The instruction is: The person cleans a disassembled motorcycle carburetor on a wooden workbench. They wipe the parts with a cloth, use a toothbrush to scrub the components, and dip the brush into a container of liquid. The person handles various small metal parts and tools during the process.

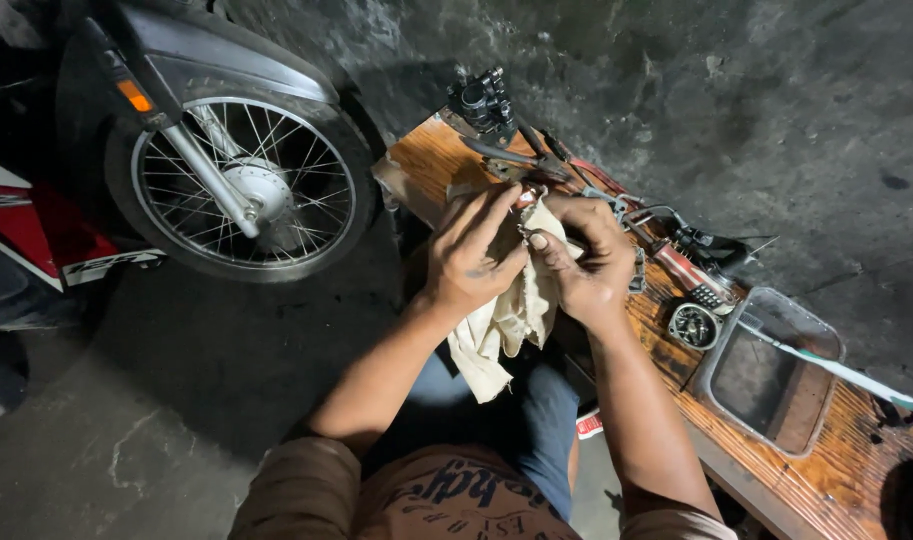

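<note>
My left hand [471, 252] and my right hand [584, 255] are held together over a wooden bench [866, 450]. Both grip a cream cloth [504, 325] that hangs down between them toward my knees. The cloth is wrapped around a small part at my fingertips; only a bit of metal shows, and I cannot tell what it is. Pliers [521, 160] lie on the bench just beyond my hands.
A motorcycle front wheel [246, 190] with spokes and fork stands at the left on the concrete floor. On the bench lie a black metal clamp part [481, 100], a round gauge [693, 325], cables and tools, and a grimy clear plastic tray [776, 370].
</note>
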